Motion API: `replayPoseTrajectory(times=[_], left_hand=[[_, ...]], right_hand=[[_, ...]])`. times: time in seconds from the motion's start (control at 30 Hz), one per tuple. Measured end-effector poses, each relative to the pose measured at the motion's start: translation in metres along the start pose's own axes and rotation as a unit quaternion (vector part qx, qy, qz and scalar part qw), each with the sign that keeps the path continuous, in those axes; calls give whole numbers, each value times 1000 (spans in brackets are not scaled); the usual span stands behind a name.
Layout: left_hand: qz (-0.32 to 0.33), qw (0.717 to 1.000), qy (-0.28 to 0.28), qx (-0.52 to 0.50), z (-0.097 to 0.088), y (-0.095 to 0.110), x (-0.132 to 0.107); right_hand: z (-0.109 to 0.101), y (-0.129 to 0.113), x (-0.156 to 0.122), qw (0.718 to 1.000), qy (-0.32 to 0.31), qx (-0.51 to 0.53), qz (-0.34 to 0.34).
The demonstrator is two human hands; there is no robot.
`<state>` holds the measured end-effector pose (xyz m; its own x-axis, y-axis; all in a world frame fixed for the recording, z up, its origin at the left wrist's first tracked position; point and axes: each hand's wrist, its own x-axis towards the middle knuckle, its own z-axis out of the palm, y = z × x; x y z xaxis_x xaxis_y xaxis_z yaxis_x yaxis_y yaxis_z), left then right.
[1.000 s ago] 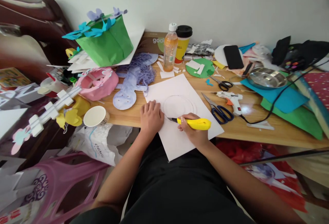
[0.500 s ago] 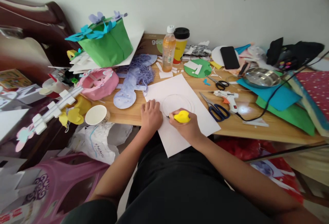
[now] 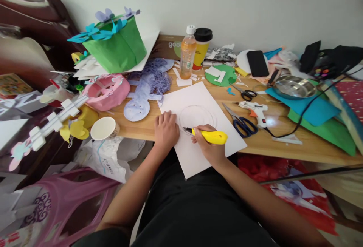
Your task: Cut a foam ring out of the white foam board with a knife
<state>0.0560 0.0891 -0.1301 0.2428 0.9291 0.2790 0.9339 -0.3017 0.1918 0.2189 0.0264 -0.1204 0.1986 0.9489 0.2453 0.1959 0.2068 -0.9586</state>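
Note:
A white sheet (image 3: 198, 99) lies on the wooden table's near edge, with a faint circle (image 3: 196, 115) marked on it. My right hand (image 3: 208, 145) is closed around a yellow utility knife (image 3: 211, 136), its blade tip touching the circle's lower left rim. My left hand (image 3: 166, 130) rests with curled fingers on the sheet's left edge, pressing it down.
Blue-handled scissors (image 3: 241, 120) and a white glue gun (image 3: 253, 108) lie right of the sheet. Behind stand a juice bottle (image 3: 188, 52) and a yellow cup (image 3: 202, 47). A paper cup (image 3: 103, 128), pink craft (image 3: 109, 90) and green paper bag (image 3: 115, 47) crowd the left.
My right hand turned the knife: half a second ago the handle pointed toward me, now it lies sideways to the right again, blade still at the circle. The left hand stayed put.

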Motion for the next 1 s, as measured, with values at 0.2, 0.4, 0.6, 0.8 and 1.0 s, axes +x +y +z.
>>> replayPoseTrajectory(times=[0.2,0.4,0.6,0.8,1.0], left_hand=[[-3,1000,-9,-10,-2,0,0],[-3,1000,-14,-4,-1,1,1],[3,1000,-16,17,2,3,1],[5,1000,-12,-2,-2,-3,0],[35,998,-49,-12,-8,-25,14]], right_hand=[[3,-5,-1,999,14,0,30],[11,-10,-2,998,36,-34,43],[26,-11,-10,970,52,-175,-160],[9,-23,3,967,-124,-173,-138],[-19,-40,25,962,-128,-166,-174]])
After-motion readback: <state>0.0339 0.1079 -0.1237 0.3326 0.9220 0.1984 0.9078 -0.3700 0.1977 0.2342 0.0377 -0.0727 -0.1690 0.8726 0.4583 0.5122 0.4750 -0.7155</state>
